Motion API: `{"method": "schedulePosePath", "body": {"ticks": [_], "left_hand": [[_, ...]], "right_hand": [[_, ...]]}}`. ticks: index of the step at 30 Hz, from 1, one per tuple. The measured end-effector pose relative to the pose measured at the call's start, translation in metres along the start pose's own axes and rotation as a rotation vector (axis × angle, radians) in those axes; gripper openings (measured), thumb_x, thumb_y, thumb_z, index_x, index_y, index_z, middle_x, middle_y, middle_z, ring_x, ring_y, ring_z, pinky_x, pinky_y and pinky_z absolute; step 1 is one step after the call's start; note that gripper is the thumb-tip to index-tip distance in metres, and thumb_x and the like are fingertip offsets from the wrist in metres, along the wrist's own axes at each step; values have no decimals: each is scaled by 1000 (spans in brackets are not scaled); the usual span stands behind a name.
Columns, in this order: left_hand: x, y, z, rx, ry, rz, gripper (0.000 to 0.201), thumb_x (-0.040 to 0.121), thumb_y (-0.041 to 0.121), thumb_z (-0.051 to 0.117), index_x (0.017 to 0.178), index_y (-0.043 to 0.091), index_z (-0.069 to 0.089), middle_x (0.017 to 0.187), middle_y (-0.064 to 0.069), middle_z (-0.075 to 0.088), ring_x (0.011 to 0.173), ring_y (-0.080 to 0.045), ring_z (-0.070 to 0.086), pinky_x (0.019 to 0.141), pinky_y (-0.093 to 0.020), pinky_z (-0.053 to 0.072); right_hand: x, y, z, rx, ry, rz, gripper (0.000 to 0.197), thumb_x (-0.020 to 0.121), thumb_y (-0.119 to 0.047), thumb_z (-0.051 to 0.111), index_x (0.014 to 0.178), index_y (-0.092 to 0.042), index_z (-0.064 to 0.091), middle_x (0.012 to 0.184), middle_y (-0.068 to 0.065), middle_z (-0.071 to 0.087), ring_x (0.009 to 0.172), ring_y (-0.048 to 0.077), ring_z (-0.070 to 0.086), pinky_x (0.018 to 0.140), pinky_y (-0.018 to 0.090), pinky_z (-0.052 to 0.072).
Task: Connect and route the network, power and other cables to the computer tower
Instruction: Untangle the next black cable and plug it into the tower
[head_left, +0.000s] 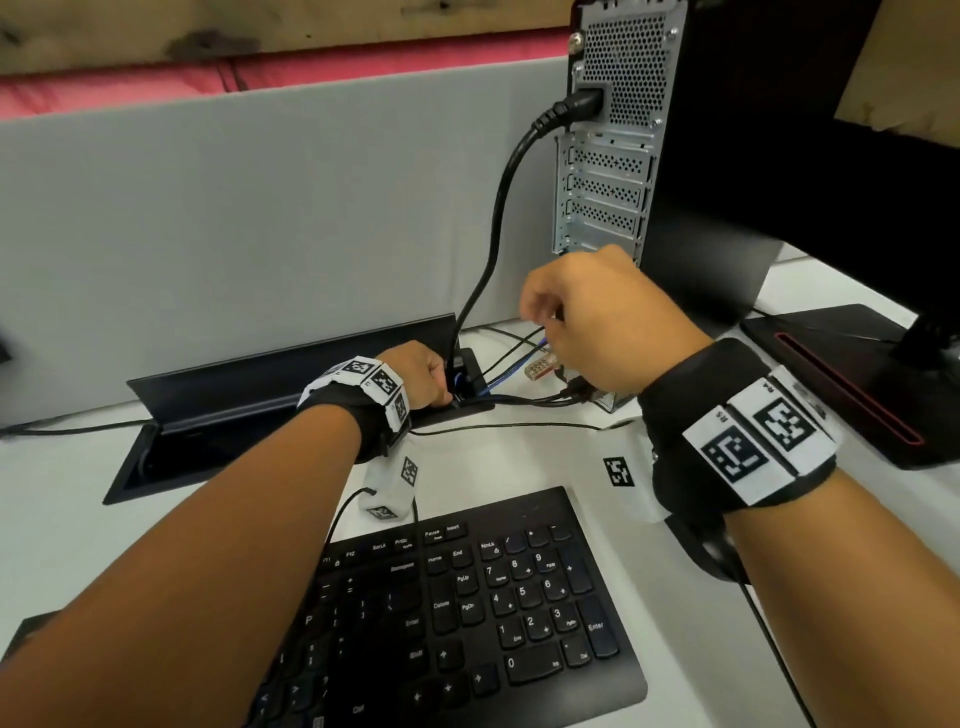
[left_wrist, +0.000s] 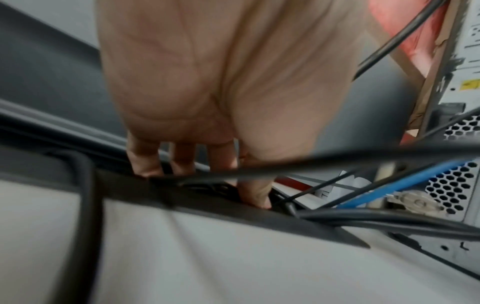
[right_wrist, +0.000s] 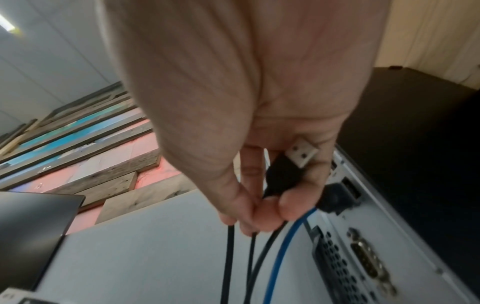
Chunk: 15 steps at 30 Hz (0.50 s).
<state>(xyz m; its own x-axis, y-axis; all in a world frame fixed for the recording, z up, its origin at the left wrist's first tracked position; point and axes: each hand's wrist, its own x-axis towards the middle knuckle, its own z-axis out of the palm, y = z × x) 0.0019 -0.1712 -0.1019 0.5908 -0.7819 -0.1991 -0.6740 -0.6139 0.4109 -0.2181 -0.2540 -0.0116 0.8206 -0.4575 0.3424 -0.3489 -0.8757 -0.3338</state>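
Observation:
The computer tower stands at the back right with its rear panel facing me. A thick black power cable is plugged in near its top and drops into the black desk cable box. My left hand reaches into that box beside the power cable. Its fingers go down behind the rim and their tips are hidden. Low in front of the tower's rear, my right hand grips a black USB plug and thin black cables. A blue network cable with a clear plug passes under it.
A black keyboard lies close in front of me. The monitor stand sits at the right, the monitor above it. A grey partition closes the back. Thin black cables cross the white desk.

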Motion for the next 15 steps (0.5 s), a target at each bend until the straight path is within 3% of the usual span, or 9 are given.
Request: {"method": "schedulePosePath", "body": {"ticks": [5,9,11,13,15], "left_hand": [[7,10,-1,82,-69,-39,11,74,7,74,75,17,78,83,0,75,87,-19,69,80,-29,57],[7,11,1,144,-91,-51,17,76,20,70,89,13,79,89,-3,76,91,-23,70,86,-36,58],[6,13,2,180,-101,-40,22,85,22,65,99,10,76,98,-6,74,97,-25,68,91,-37,55],[4,16,4,219,-119,-44,24,93,24,58,103,8,72,105,-8,70,100,-26,64,89,-35,52],[3,19,4,210,-141,-46,22,95,26,53,100,11,67,106,-8,66,96,-24,60,83,-32,47]], "right_hand": [[0,4,-9,6,90,-10,23,84,4,62,82,-17,71,80,-2,66,77,17,64,73,38,59],[1,4,-8,40,105,-32,18,87,-1,66,85,-17,73,81,-3,69,77,11,65,76,27,58],[1,5,-8,53,106,-23,17,88,-3,67,88,-17,75,85,-4,70,77,10,63,74,15,53],[2,6,-9,57,106,-9,17,89,-4,67,90,-18,76,90,-5,70,78,7,61,69,5,45],[3,7,-8,54,103,7,16,90,-4,67,92,-17,78,93,-5,70,80,6,59,72,9,46]]}}
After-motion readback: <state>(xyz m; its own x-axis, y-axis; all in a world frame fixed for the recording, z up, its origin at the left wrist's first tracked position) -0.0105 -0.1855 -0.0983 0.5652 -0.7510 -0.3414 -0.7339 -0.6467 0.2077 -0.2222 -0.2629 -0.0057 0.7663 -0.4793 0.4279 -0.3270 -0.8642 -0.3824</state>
